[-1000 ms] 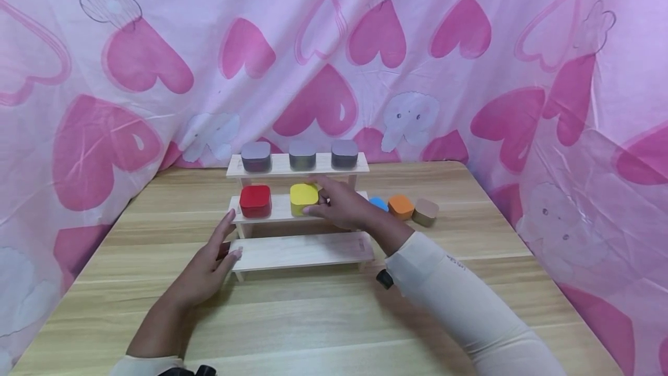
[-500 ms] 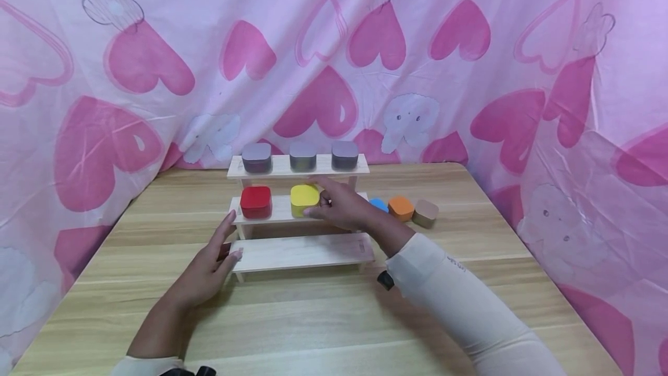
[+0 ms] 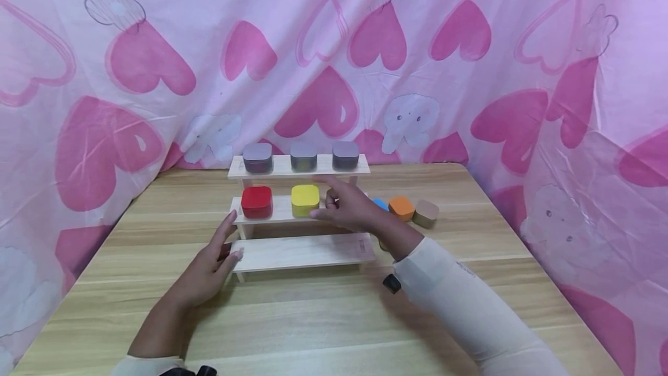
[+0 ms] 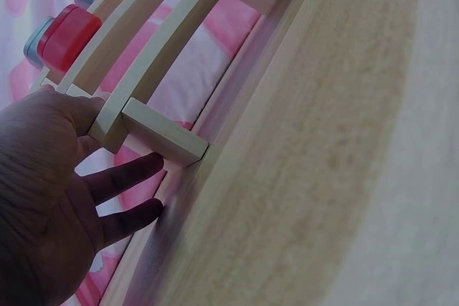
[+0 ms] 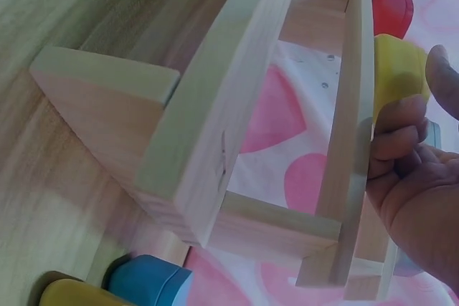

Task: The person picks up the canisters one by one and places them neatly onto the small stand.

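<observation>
A three-step wooden stand (image 3: 302,251) bears small rounded-square boxes with coloured lids. The red box (image 3: 257,202) and the yellow box (image 3: 305,200) sit upright on its middle step. My right hand (image 3: 347,205) is just right of the yellow box, thumb and index finger extended, the other fingers loosely bent, nothing in its grasp. In the right wrist view the thumb stands apart from the yellow box (image 5: 398,69). At the stand's left end, my left hand (image 3: 206,271) touches it with spread, relaxed fingers; the left wrist view has the hand (image 4: 57,184) against the step ends.
Three grey-lidded boxes (image 3: 302,157) stand on the top step. On the table (image 3: 313,324), right of the stand, are a blue box (image 5: 147,281), an orange box (image 3: 401,208) and a brown box (image 3: 425,213). A pink heart-patterned curtain (image 3: 313,45) hangs behind.
My right hand has let go of the yellow box and drawn slightly to the right. The box stays on the middle step, and my left hand has not moved.
</observation>
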The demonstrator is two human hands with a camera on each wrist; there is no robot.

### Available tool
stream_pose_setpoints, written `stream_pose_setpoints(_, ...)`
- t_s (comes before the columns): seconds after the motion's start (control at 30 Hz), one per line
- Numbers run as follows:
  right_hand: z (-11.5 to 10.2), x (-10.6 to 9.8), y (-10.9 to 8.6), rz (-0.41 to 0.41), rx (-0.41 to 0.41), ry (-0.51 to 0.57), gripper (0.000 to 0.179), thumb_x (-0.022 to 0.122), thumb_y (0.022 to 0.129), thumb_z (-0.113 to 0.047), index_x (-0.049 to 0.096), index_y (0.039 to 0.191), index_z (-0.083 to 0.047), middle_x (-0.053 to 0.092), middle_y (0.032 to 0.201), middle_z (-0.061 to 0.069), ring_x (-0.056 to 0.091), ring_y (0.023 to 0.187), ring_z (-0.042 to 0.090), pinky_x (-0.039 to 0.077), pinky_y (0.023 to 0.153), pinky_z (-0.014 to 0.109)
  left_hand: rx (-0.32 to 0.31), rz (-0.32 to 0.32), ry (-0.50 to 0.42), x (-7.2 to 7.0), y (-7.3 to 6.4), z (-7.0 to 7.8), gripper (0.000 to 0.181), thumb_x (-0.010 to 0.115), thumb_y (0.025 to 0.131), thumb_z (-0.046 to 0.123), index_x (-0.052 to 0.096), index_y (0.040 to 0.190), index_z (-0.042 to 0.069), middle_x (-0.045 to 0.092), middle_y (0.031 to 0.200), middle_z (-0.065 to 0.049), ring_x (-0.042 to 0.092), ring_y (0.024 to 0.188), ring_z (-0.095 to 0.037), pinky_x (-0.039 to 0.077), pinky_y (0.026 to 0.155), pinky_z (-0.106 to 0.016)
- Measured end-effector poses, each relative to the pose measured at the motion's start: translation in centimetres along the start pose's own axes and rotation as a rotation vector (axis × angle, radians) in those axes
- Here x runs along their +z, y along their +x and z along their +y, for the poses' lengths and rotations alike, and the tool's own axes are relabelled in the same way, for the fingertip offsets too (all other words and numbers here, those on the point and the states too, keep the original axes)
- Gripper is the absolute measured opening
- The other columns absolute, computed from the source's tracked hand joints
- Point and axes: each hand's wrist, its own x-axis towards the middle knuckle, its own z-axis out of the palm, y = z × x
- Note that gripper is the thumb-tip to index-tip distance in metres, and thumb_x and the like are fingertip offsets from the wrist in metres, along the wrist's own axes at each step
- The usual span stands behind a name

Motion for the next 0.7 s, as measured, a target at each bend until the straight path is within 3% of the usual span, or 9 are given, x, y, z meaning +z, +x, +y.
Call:
stream_pose_setpoints(0.23,0.2,-0.9,-1.6,0.014,0.000,0.015,0.086,0.087,0.096,-0.027,0.040,0.168,-0.023,0.054,0.082,0.002,0.052,0.067,0.016,0.051,0.063,0.029,-0.011,0.001,0.009,0.1,0.1,-0.2,0.093,0.060,0.113,0.024,-0.006,0.174,0.046,0.022,0.180,-0.026,0.049,0.149,-0.061,0.047,0.116,-0.070)
stream_pose_setpoints(0.47,0.1,-1.8,-3.7,0.086,0.008,0.017,0.084,0.088,0.095,-0.025,0.042,0.165,-0.019,0.055,0.084,0.003,0.052,0.073,0.019,0.052,0.068,0.031,-0.013,0.002,0.007,0.0,-0.1,0.2,0.095,0.061,0.113,0.023,-0.007,0.175,0.044,0.023,0.180,-0.027,0.051,0.148,-0.062,0.049,0.115,-0.070)
stream_pose_setpoints(0.7,0.5,-2.8,-6.2,0.138,-0.072,0.085,0.075,0.085,0.096,-0.013,0.045,0.159,-0.014,0.059,0.082,0.005,0.049,0.069,0.017,0.050,0.063,0.026,-0.013,0.001,-0.004,0.0,0.1,0.0,0.097,0.063,0.112,0.022,-0.007,0.175,0.044,0.022,0.180,-0.026,0.049,0.148,-0.062,0.048,0.115,-0.070)
